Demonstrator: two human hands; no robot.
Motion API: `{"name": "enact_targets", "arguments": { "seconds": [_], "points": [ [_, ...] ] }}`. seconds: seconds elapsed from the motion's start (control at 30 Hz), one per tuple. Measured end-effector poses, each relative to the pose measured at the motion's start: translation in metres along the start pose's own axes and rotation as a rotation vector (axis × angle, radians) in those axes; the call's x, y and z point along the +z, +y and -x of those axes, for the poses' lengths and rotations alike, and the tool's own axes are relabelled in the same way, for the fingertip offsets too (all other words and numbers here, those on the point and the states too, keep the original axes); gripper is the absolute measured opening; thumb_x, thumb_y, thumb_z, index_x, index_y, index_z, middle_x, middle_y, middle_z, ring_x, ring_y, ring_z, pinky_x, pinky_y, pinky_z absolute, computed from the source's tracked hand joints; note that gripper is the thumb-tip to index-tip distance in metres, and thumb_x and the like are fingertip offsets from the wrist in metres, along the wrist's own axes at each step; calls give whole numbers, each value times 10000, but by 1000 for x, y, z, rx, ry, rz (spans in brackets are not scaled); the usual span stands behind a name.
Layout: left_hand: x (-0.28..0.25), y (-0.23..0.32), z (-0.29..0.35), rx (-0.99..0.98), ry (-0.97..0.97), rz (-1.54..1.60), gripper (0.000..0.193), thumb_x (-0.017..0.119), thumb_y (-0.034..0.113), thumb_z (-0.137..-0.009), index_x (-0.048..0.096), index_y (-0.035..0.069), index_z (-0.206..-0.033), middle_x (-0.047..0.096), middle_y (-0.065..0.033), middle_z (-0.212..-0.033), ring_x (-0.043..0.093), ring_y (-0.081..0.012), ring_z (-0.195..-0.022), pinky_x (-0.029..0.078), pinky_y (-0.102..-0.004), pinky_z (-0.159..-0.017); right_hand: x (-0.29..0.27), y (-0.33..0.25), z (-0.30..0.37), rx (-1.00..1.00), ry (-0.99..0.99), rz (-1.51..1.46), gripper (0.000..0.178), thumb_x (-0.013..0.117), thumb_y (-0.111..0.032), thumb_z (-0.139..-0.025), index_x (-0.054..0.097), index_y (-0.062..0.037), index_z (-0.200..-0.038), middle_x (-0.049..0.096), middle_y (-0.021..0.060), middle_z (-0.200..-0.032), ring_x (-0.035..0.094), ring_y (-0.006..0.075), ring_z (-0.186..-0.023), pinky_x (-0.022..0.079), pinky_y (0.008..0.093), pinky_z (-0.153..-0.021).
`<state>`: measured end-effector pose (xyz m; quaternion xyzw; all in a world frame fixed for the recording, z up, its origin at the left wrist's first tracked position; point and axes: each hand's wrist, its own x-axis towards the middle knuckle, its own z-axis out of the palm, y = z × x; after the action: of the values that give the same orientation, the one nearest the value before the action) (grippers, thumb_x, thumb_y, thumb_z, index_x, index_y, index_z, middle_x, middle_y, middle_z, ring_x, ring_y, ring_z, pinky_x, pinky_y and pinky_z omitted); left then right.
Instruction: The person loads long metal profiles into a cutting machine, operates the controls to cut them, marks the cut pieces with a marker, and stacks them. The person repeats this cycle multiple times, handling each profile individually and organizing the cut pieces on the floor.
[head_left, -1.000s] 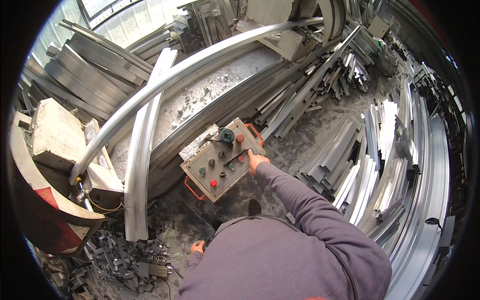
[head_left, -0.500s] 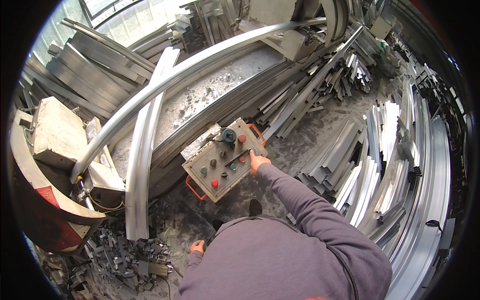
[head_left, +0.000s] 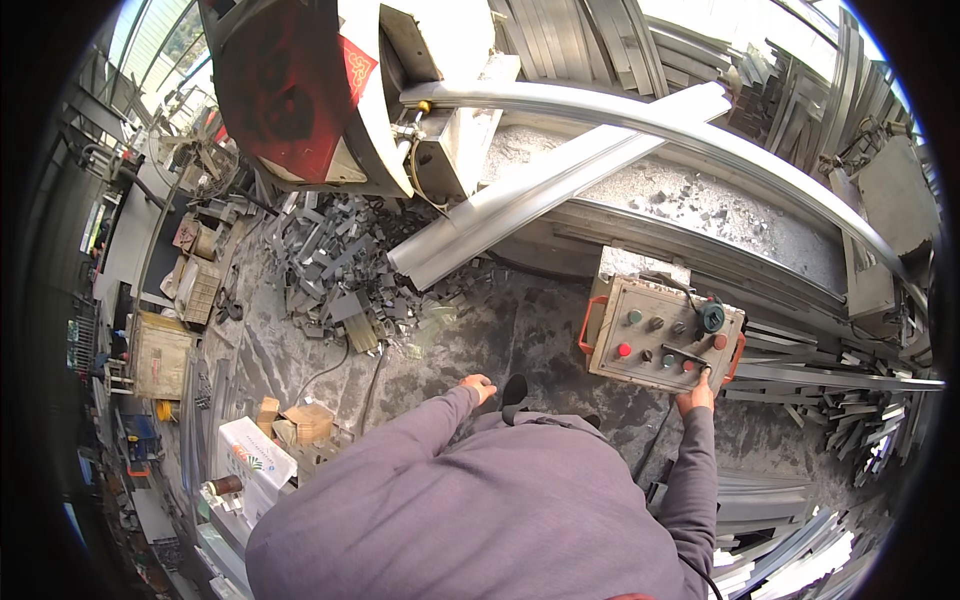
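My right hand reaches to the lower right corner of a beige control box with orange handles. Its outstretched finger touches a small dark control there; the other fingers are partly curled. Around it on the panel sit a red button, green buttons, black knobs and a larger dark round knob. Low in front of my body and to the left hangs my left hand, its fingers loosely apart with nothing seen in them. Beyond the box, a long curved aluminium profile crosses a straight profile.
A machine part with a red panel stands at the upper left. Metal offcuts lie heaped below it, near cables on the floor. Cardboard boxes and a white carton stand at left; profile stacks lie at right.
My view has swung left, so the control box now appears farther right and the offcuts nearer the middle. My right finger remains at the same panel corner. My left forearm shows more.
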<state>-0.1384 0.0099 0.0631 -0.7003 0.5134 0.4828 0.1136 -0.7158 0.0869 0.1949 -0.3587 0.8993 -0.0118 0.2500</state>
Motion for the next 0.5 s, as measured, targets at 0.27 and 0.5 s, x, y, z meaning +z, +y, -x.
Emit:
{"name": "enact_targets", "arguments": {
  "seconds": [0.27, 0.5],
  "points": [
    [5, -11, 9, 62, 33, 4, 551, 800, 465, -917, 767, 124, -1349, 752, -157, -1376, 677, -335, -1336, 516, -423, -1161, 3, -1, -2, 20, 11, 2, 1014, 697, -137, -837, 238, -109, -1742, 735, 301, -1288, 699, 459, -1221, 548, 503, -1054],
    [3, -12, 8, 1, 9, -7, 569, 802, 477, -912, 761, 145, -1373, 746, -158, -1388, 669, -338, -1348, 512, -425, -1167, 3, -2, -1, -1, 13, -22, 1016, 697, -135, -836, 239, -110, -1742, 715, 306, -1335, 682, 449, -1267, 538, 496, -1082]
  ]
}}
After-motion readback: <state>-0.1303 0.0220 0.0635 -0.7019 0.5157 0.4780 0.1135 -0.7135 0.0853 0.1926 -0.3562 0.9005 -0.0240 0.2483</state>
